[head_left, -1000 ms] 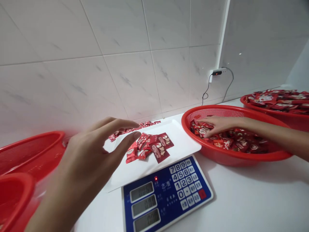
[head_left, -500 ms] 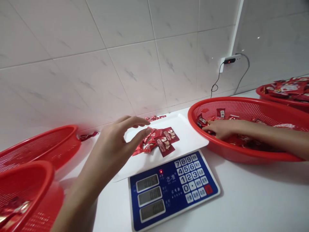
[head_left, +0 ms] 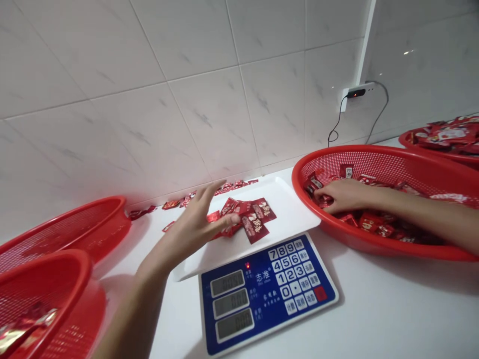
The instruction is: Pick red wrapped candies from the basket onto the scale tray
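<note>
Two hands are in view, and neither shows a clear hold. Your left hand is spread open over the white plastic tray, its fingers well apart. The longest finger reaches across a small pile of flat red foil-wrapped sweets, and it cannot be told whether it touches them or sits just above. Nothing shows between those fingers.

Your right hand is down inside a wide oval red plastic mesh basket, its fingers close together and curled onto the loose red sweets at the basket's left side. Whether they are clamped on a sweet cannot be told.

Below your left fingertips, the tray rests on a blue-faced digital scale, with its keypad and three LCD readouts nearest you; the digits are too small to read. To the left of those fingers, more red sweets lie on the white counter and along the white tile wall. Beyond your right fingers sits a second red basket, heaped with sweets. Left of your left wrist stand two more red mesh baskets, the nearer holding a gold-and-red wrapper.
</note>
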A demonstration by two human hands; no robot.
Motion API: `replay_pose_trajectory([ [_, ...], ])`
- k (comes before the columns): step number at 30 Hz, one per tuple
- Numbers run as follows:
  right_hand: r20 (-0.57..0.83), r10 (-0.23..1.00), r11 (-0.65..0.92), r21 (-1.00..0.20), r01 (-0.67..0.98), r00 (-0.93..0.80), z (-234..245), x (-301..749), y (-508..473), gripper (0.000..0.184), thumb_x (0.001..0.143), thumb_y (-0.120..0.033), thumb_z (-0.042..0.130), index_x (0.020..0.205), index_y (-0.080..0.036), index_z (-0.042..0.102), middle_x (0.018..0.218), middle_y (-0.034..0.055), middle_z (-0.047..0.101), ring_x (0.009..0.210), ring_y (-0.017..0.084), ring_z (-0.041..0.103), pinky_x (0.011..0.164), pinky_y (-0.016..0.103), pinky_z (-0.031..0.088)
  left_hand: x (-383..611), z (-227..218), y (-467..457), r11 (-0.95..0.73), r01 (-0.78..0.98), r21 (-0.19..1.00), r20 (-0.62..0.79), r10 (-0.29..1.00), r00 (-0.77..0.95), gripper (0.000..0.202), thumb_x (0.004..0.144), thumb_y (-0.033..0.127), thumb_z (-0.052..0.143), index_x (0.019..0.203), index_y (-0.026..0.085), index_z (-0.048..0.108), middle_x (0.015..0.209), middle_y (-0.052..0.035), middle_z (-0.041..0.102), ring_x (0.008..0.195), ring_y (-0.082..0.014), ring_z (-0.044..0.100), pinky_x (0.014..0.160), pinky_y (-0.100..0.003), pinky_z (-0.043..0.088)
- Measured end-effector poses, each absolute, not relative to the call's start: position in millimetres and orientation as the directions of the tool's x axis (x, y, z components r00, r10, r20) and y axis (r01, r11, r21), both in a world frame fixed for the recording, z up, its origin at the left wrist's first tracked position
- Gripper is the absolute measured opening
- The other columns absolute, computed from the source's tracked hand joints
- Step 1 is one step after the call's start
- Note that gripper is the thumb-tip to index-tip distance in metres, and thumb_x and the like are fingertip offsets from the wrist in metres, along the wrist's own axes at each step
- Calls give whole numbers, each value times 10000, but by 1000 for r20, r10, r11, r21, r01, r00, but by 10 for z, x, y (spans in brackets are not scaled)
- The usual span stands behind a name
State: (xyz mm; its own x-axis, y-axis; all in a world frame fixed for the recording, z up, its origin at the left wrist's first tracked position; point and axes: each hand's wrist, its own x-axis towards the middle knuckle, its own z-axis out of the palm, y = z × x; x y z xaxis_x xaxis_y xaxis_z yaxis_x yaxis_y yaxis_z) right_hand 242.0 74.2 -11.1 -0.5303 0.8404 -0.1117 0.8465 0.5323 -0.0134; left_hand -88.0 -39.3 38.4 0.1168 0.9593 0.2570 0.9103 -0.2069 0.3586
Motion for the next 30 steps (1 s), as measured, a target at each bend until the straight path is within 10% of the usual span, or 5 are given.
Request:
replay_pose_trajectory([
  [5, -169, 791, 579, -103, 809, -588, -219, 2435, 807, 595, 727, -491, 573, 1211, -149, 630, 1156, 202, 609, 1111, 374, 552, 897, 463, 453, -958, 161, -158, -162, 883, 441, -5, 983, 183, 1112, 683, 820, 508, 1541, 252, 85, 1636, -143, 37, 1487, -380, 24, 1168, -592, 171],
  [12, -209, 788, 572, -99, 814, -579, -261, 2434, 848, 698, 724, -499, 542, 1285, -85, 594, 1151, 236, 589, 1115, 394, 539, 949, 490, 434, -532, 89, -62, -161, 940, 300, -74, 979, 192, 1059, 646, 819, 586, 1521, 403, 158, 1638, -98, 51, 1433, -524, -96, 1036, -801, 117],
  [18, -192, 790, 571, -117, 813, -582, -355, 2468, 907, 708, 728, -524, 543, 1316, -131, 583, 1187, 218, 580, 1128, 373, 542, 963, 473, 432, -391, -7, -81, -297, 924, 242, 126, 953, 274, 713, 773, 752, 529, 1366, 356, 517, 1409, -99, 497, 1264, -401, 428, 1042, -624, 337],
  [30, -148, 795, 572, -140, 808, -589, -368, 2453, 924, 664, 678, -507, 579, 1232, -150, 652, 1113, 201, 622, 1102, 399, 545, 946, 505, 438, -339, 46, -260, -277, 917, 289, 188, 955, 229, 252, 895, 408, 575, 1077, 244, 632, 1028, -69, 583, 780, -210, 604, 742, -387, 512],
])
